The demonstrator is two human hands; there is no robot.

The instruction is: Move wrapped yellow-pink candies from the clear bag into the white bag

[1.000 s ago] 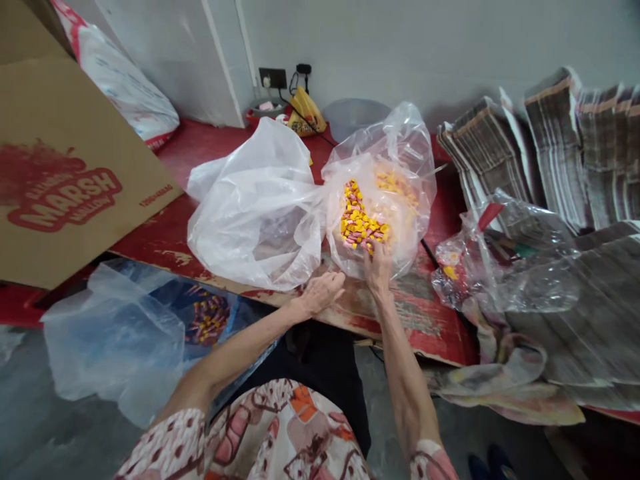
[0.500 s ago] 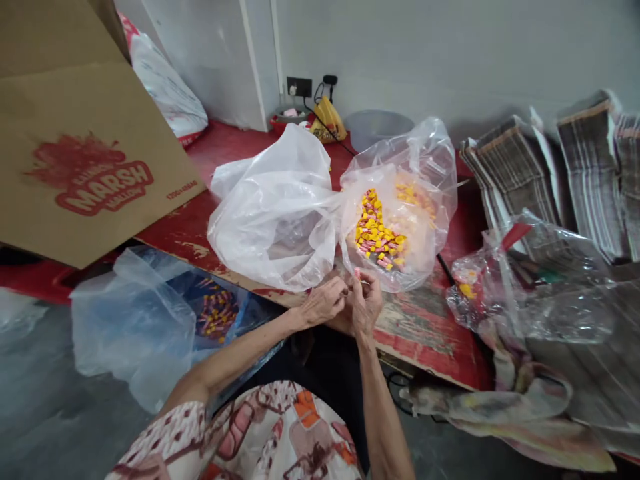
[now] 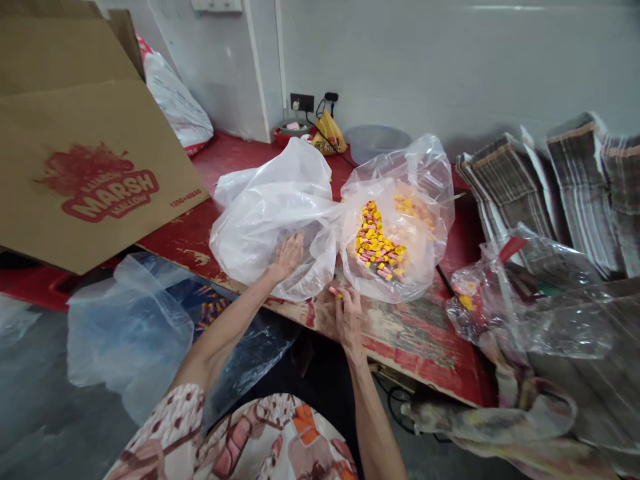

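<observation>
The left hand point(image 3: 287, 257) lies flat with fingers spread and the grip released, its palm pressed on the near side of a white plastic bag point(image 3: 273, 213) that sits crumpled on the red tabletop point(image 3: 425, 340). The right hand point(image 3: 347, 319) rests on the worn front strip of the tabletop with its grip closed lightly round a small pink and yellow sweet point(image 3: 334, 292), pinched at the fingertips at about 11 o'clock from the knuckles.

At 1 o'clock from the right hand, just beyond the fingertips, a clear bag point(image 3: 417, 193) stands open, and inside it is a heap of yellow and pink sweets point(image 3: 377, 240). The two bags touch side by side. The front edge of the tabletop runs slantwise from 9 o'clock down toward 4 o'clock, close under both wrists; only a narrow bare strip lies between the bags and that edge.

At 3 o'clock a crumpled clear wrapper point(image 3: 530, 293) crowds the right side, with stacks of folded paper point(image 3: 540, 180) behind it. At 9 o'clock a large cardboard box point(image 3: 90, 147) leans over the tabletop's left end, and below the edge a blue-tinted bag point(image 3: 135, 327) holds more sweets. At 12 o'clock, by the wall, is a wall socket point(image 3: 302, 102).
</observation>
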